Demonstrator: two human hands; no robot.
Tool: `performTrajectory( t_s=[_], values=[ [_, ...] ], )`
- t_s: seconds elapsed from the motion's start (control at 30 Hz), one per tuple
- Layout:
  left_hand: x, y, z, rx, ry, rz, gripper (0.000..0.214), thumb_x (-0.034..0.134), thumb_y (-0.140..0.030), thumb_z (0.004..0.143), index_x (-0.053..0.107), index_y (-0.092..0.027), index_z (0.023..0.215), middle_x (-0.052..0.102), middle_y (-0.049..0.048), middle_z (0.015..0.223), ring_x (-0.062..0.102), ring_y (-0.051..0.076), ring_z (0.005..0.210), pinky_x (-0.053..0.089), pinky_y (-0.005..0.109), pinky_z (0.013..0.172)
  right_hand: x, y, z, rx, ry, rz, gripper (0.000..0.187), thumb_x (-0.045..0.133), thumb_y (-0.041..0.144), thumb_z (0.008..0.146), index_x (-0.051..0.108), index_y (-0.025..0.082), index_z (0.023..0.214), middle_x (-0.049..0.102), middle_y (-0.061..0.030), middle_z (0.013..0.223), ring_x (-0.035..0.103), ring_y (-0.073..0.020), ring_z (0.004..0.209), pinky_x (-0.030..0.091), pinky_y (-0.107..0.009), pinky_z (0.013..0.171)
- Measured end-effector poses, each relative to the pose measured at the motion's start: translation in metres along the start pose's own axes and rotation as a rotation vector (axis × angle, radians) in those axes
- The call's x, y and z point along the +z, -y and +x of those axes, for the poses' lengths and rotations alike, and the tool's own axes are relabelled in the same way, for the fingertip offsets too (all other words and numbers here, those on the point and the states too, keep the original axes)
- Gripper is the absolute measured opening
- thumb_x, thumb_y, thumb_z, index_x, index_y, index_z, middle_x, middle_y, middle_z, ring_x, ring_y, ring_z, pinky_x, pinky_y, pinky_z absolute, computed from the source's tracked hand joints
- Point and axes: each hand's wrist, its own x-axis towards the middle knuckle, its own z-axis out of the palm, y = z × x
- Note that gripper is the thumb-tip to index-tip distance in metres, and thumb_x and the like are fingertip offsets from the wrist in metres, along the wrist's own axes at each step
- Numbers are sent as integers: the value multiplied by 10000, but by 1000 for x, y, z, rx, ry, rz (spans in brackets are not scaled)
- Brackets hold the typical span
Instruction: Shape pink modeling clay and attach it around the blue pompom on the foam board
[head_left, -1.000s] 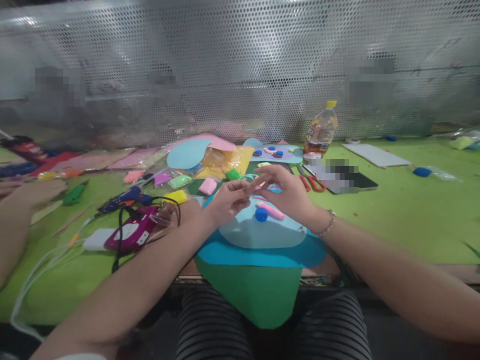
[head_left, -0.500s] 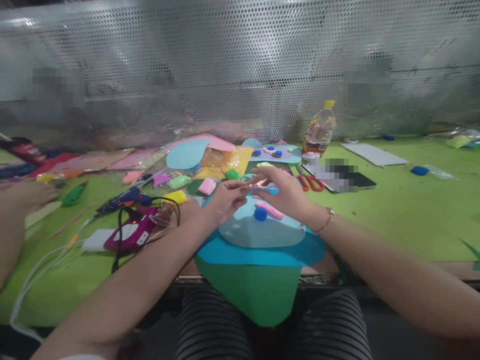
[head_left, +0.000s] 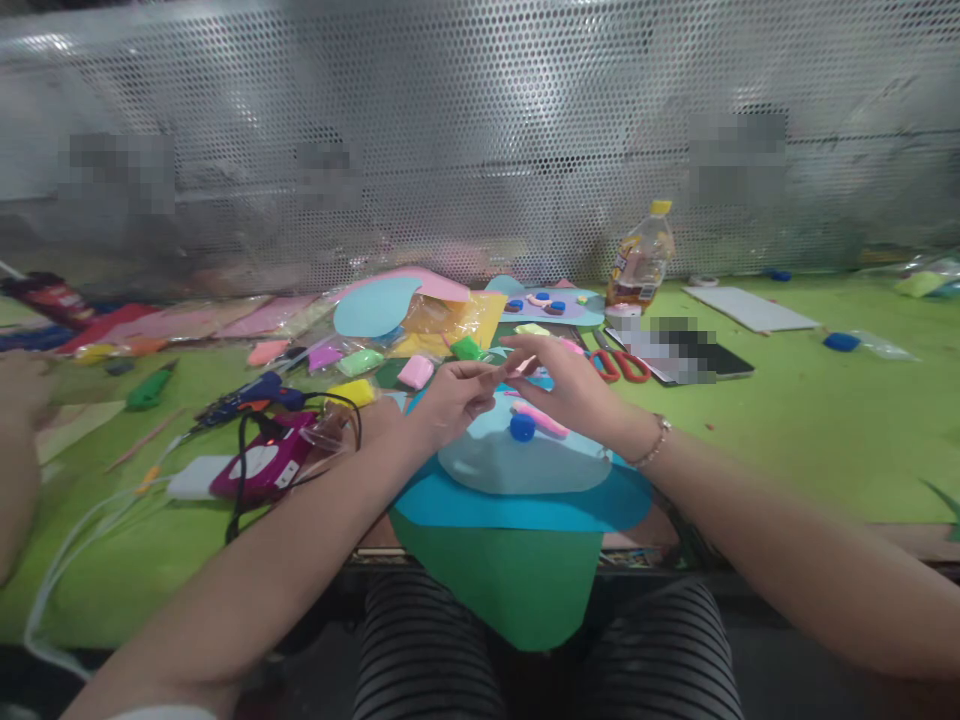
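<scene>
My left hand (head_left: 456,402) and my right hand (head_left: 576,388) meet fingertip to fingertip, both pinched closed. Whatever lies between them is too small and covered to make out. Below the hands, a pale blue paper cutout (head_left: 517,472) rests on a brighter blue sheet (head_left: 525,511). A round blue clay lump (head_left: 523,428) and a pink clay strip (head_left: 546,420) touch or nearly touch on the pale cutout. Under these, a green paper shape (head_left: 517,585) hangs over the table's front edge.
Left of my arm are a glue gun (head_left: 244,398), a magenta power strip (head_left: 266,462) with cables and another person's arm (head_left: 16,470). Clay packets (head_left: 358,362) lie behind. Red-handled scissors (head_left: 628,367), a bottle (head_left: 641,262) and a white board (head_left: 750,308) stand or lie to the right.
My fingertips have drawn slightly closer together, and the pinkish bit seen between them before is now mostly covered. The other person's hand at the left has shifted leftward.
</scene>
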Motion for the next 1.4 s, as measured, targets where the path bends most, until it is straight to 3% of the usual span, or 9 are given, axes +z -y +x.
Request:
performTrajectory(
  t_s=[0.17,0.37,0.57,1.4],
  values=[
    [1,-1,-3,-31,-5,-85,348,769,-400,617,557,-129,562,209,-86,466,224,31,438,270,181,437,-1,1,-1,-32,30,-43,472,507,68,798,403,197,1240,631,-56,949,601,-187,915,532,-371,801],
    [1,-2,-3,-43,62,-63,338,735,-421,655,578,-124,619,204,-91,468,215,30,427,255,180,431,-1,-2,-3,-102,78,-46,545,501,62,790,353,212,1292,602,-51,959,587,-180,891,531,-370,801],
    [-4,1,0,-23,98,-45,319,703,-345,709,511,-131,572,210,-83,482,223,34,440,244,187,441,-3,2,-2,-102,95,-89,433,461,112,857,386,215,1270,605,-68,979,595,-191,919,534,-381,806],
    [-5,1,0,-67,153,-24,299,714,-345,682,528,-141,568,233,-74,502,231,42,464,248,189,457,-4,1,-3,-138,81,-134,418,441,178,909,348,225,1313,615,-66,988,595,-187,915,529,-375,795]
  ],
)
